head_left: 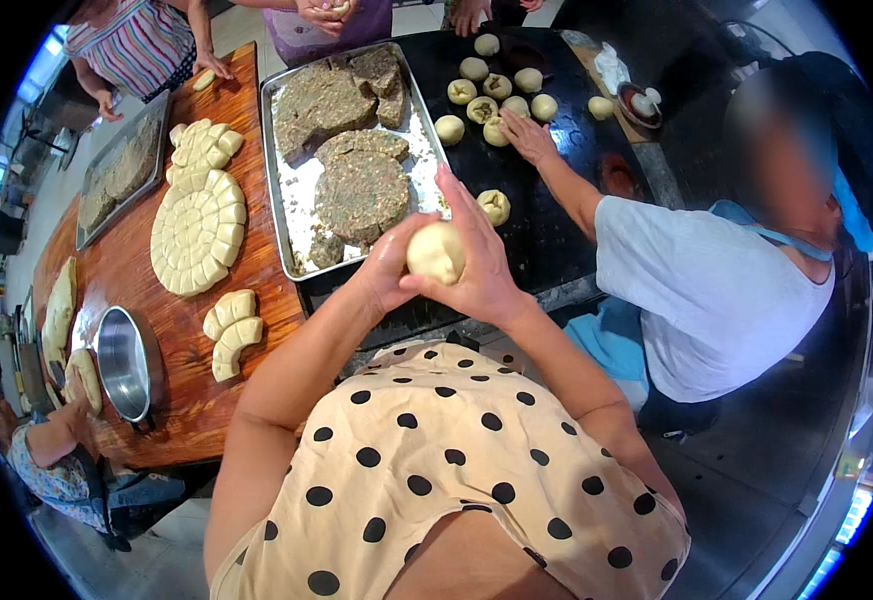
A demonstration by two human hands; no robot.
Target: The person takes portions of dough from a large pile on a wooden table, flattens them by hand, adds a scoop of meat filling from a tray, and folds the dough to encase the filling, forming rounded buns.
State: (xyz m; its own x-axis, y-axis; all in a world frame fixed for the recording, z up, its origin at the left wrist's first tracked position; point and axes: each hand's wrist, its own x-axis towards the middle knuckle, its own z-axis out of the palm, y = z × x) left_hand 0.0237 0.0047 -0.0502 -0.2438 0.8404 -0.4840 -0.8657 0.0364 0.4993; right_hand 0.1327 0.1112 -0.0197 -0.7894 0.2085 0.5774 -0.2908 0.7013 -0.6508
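Between my palms, in front of my chest, is a smooth, round, pale ball of dough [435,250]. My left hand [388,268] cups it from the left side. My right hand [483,262] wraps it from the right, its fingers stretched upward and the thumb lying across the ball's lower edge. Just beyond my hands lies a metal tray [281,215] with a large speckled brown-green mass of filling [361,190]. A single dough ball with an open, gathered top [493,208] sits on the dark surface just right of my right hand.
Several dough balls [481,109] stand on the black worktop, where a co-worker's hand [526,136] touches one. Cut dough pieces [198,232], a steel bowl [124,365] and a second filling tray [84,225] lie on the wooden table at left. Other people work around the edges.
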